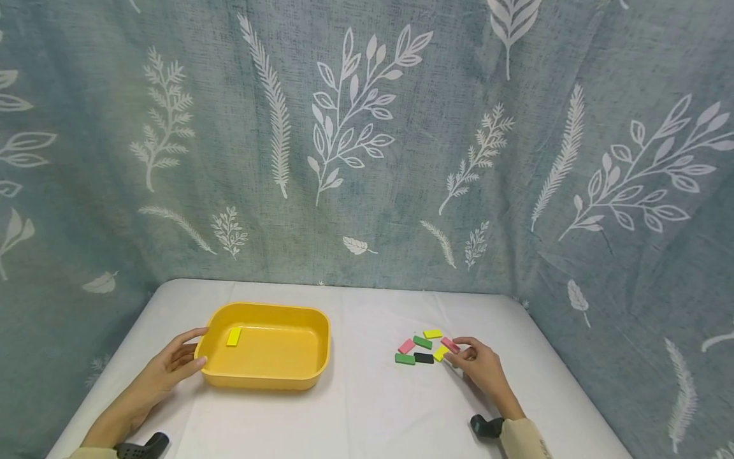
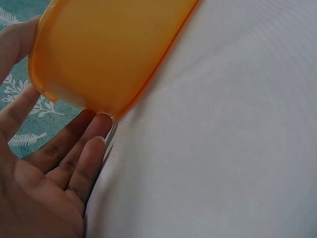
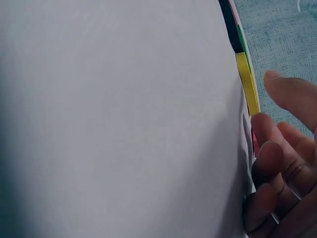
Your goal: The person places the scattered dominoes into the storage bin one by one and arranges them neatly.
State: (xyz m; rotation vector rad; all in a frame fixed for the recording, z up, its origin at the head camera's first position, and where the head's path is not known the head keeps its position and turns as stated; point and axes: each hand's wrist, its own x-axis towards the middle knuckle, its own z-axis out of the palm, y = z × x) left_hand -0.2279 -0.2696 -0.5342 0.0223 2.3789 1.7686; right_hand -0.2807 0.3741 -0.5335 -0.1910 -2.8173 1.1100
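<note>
While the left hand (image 1: 169, 364) rests its thumb and fingertips against the left end of a glossy yellow-orange, round-cornered rectangular plastic tray (image 1: 275, 357), its fingers are spread and relaxed rather than clenched; that light contact probably keeps the tray from sliding. The right hand (image 1: 478, 364) is unclenched too: in the right wrist view its thumb stands apart from the index finger, with no firm pinch made. Its index fingertip is at a small, flat pink rectangular block (image 1: 448, 344), and its thumb is close to a bright yellow rectangular block (image 1: 440, 353); the gap between the digits seems shaped to straddle so slim a piece.

Next to these, five similar pieces lie flat in a loose cluster: another yellow block (image 1: 432, 333) on the far side, a green block (image 1: 422, 342) and a second pink block (image 1: 406, 346) before it, then a green block on the near left (image 1: 404, 359) just beside a black block (image 1: 424, 358). Well apart from them, one yellow block inside the tray (image 1: 233, 336) sits near its left end, where the raised walls would contain it. Everything rests on a white cloth-covered table (image 1: 367, 414), backed by a blue-green curtain with white leaf prints (image 1: 401, 191).
</note>
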